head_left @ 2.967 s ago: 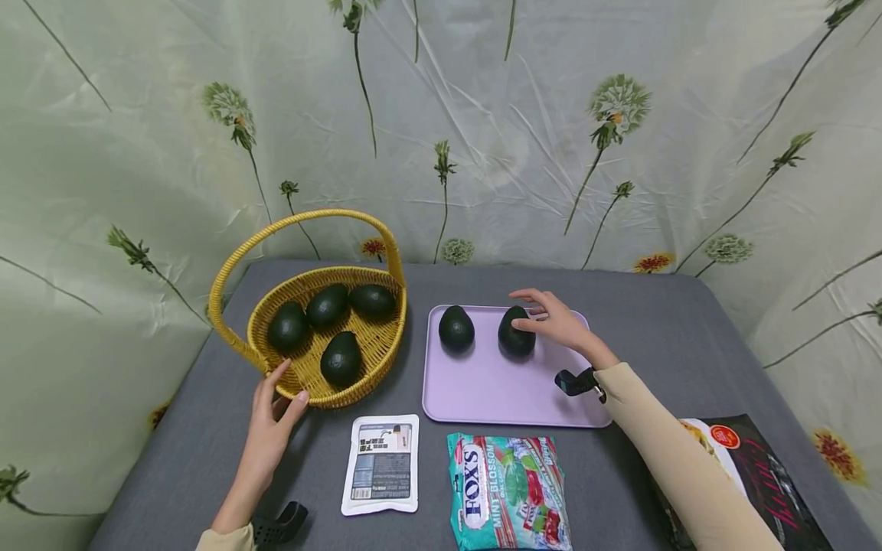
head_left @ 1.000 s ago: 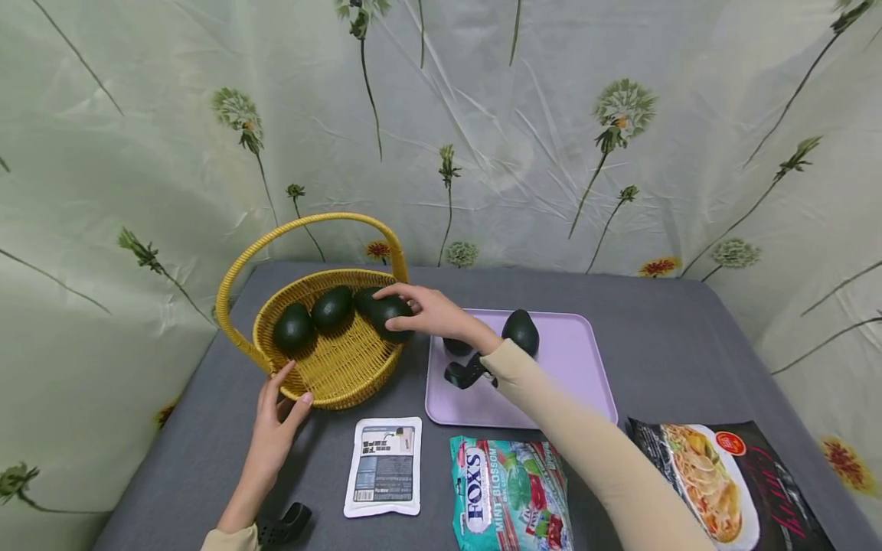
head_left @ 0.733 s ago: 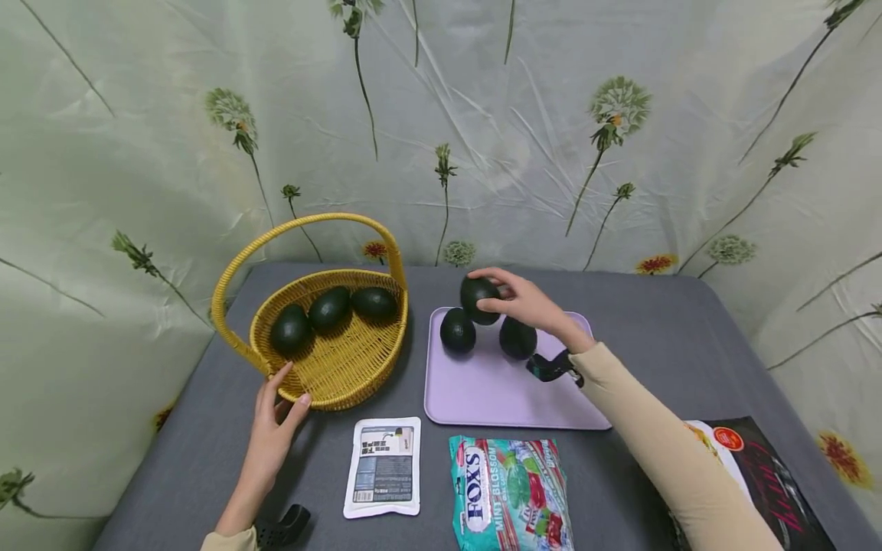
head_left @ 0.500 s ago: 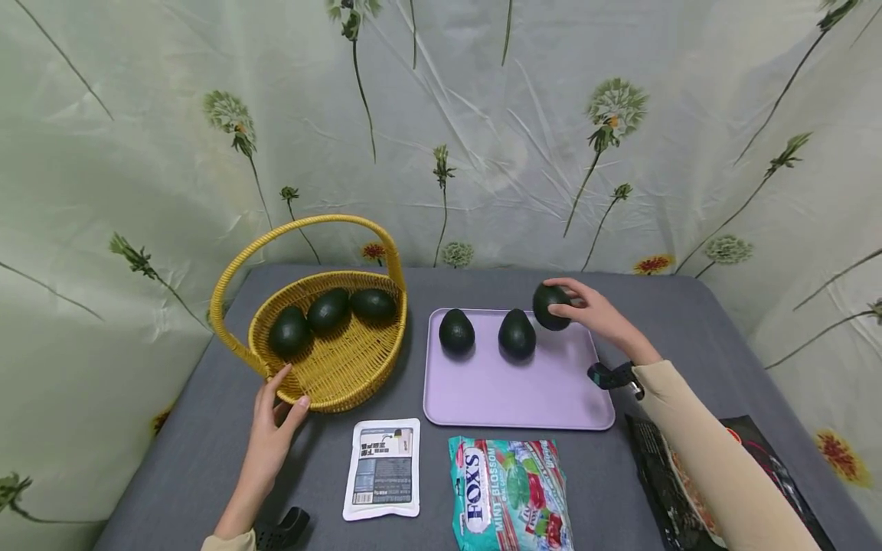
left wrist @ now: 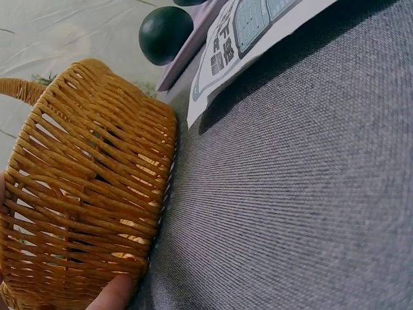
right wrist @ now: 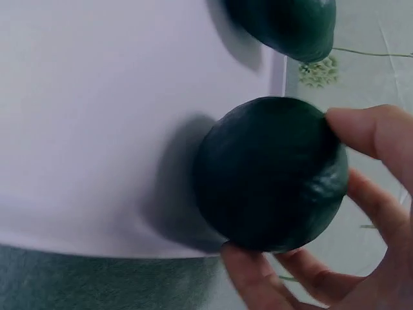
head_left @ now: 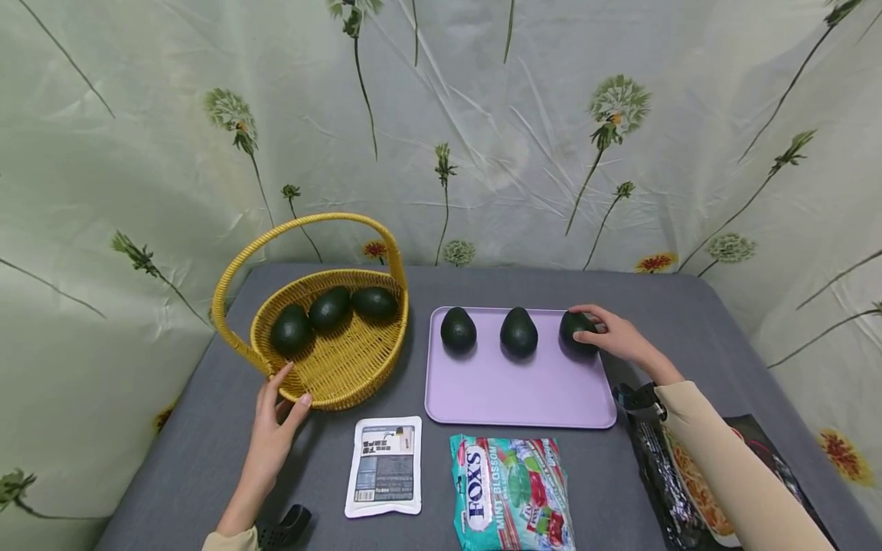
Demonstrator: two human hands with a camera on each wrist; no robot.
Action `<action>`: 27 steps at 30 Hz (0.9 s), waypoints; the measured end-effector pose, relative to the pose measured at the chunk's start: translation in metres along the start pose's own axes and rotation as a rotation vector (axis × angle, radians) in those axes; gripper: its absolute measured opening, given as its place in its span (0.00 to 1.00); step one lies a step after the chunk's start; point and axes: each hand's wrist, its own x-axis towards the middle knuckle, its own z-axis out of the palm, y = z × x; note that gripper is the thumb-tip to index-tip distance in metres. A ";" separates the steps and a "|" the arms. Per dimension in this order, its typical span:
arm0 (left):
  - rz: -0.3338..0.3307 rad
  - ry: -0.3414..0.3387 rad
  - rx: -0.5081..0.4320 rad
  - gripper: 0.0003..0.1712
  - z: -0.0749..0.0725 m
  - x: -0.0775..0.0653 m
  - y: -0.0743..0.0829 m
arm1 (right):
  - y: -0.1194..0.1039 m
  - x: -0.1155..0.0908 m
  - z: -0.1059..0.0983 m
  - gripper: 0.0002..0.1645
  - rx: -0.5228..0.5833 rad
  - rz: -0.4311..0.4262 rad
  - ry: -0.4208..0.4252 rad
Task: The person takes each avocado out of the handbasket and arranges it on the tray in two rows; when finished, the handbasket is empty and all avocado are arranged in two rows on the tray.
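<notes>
My right hand [head_left: 615, 337] holds a dark green avocado [right wrist: 268, 174] between thumb and fingers, at the far right corner of the lilac tray [head_left: 517, 394]. Along the tray's back edge sit two more avocados, one at the left [head_left: 458, 330] and one in the middle [head_left: 519, 334]. My left hand [head_left: 271, 432] grips the near rim of the yellow wicker basket [head_left: 344, 379]; in the left wrist view a fingertip [left wrist: 115, 294] presses low on its woven side. Three avocados [head_left: 331, 308] lie in the basket, toward its back and left.
A white pouch [head_left: 383, 467] lies in front of the basket. To its right is a teal Fox's candy bag [head_left: 511, 493], and a black food package [head_left: 678, 474] lies partly under my right forearm. A floral curtain [head_left: 510, 138] hangs behind the grey table.
My right hand let go of the middle avocado, took another from the basket, and carried it right to the tray's far right corner. The left hand has stayed at the basket rim.
</notes>
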 end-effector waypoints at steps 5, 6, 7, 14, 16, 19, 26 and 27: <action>0.018 0.003 -0.005 0.36 0.000 0.000 -0.001 | 0.000 0.001 0.002 0.33 -0.006 -0.033 -0.009; 0.019 0.004 -0.005 0.36 0.000 0.000 -0.001 | 0.001 0.002 0.002 0.33 -0.007 -0.042 -0.009; 0.019 0.005 -0.005 0.35 0.000 0.000 -0.001 | 0.001 0.002 0.002 0.33 -0.005 -0.051 -0.009; 0.018 0.004 -0.002 0.36 0.000 0.000 -0.001 | 0.003 0.004 0.005 0.33 0.005 -0.097 0.002; 0.017 0.004 0.000 0.36 0.000 0.000 -0.001 | 0.003 0.004 0.006 0.33 0.009 -0.102 0.008; 0.017 0.005 0.000 0.36 0.000 0.000 -0.001 | 0.003 0.004 0.007 0.33 0.003 -0.102 0.022; 0.012 0.002 -0.001 0.36 0.000 0.000 0.000 | 0.004 0.004 0.006 0.32 -0.023 -0.071 0.047; 0.012 0.002 -0.002 0.36 0.000 0.000 0.000 | 0.004 0.004 0.006 0.33 -0.025 -0.065 0.044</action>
